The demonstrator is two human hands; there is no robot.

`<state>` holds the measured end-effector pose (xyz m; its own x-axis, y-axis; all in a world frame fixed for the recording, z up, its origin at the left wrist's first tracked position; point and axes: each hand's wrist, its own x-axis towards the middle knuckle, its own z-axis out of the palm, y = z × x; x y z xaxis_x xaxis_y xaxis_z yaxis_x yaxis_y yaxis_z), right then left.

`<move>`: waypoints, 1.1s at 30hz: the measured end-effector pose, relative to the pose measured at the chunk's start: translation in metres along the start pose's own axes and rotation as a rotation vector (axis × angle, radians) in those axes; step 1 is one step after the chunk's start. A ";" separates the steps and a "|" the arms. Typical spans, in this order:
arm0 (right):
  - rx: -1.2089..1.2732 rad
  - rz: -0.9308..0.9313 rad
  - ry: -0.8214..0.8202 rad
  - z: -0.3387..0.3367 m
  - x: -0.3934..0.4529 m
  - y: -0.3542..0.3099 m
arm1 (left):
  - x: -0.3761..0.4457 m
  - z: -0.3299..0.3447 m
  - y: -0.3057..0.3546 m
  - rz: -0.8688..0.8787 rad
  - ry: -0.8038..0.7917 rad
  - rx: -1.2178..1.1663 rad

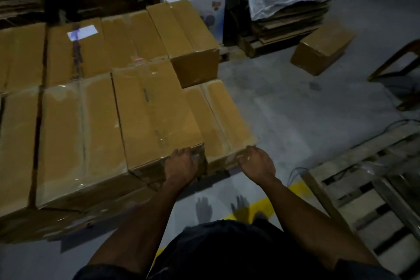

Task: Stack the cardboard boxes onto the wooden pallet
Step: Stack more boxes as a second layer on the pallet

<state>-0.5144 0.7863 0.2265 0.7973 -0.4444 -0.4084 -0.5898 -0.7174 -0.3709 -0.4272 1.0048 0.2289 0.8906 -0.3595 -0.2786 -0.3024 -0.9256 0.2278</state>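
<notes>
A person looks down at both bare hands on the near end of a low taped cardboard box, the rightmost in a block of brown boxes stacked on the left. The left hand curls over the box's near left corner, wedged against the taller neighbouring box. The right hand hooks its bent fingers over the near right corner. So both hands hold this 1 box at its near corners, about a box-width apart.

An empty wooden pallet lies on the grey floor to the right, well apart from the stack. Whether the stack sits on a pallet of its own cannot be seen. 1 loose cardboard box sits alone on the floor farther back.

To do this step well, seat the fingers under the bottom edge, since the glossy tape looks slippery, and keep the box level and clear of the neighbour
</notes>
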 end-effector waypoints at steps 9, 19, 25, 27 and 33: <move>0.039 0.022 0.032 -0.088 0.067 0.156 | 0.068 0.044 0.179 0.031 -0.008 -0.084; 0.108 0.049 0.100 -0.208 0.153 0.262 | 0.155 0.036 0.346 0.096 0.011 -0.103; 0.105 0.065 0.112 -0.257 0.241 0.311 | 0.251 0.052 0.424 0.136 -0.027 -0.078; 0.089 0.076 0.110 -0.277 0.284 0.329 | 0.299 0.061 0.450 0.148 -0.064 -0.069; 0.081 0.131 0.102 -0.362 0.414 0.371 | 0.438 0.052 0.544 0.162 -0.105 -0.044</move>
<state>-0.3566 0.1423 0.2217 0.7192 -0.5866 -0.3724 -0.6948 -0.6058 -0.3876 -0.2188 0.3376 0.1826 0.7905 -0.5161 -0.3297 -0.4218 -0.8491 0.3179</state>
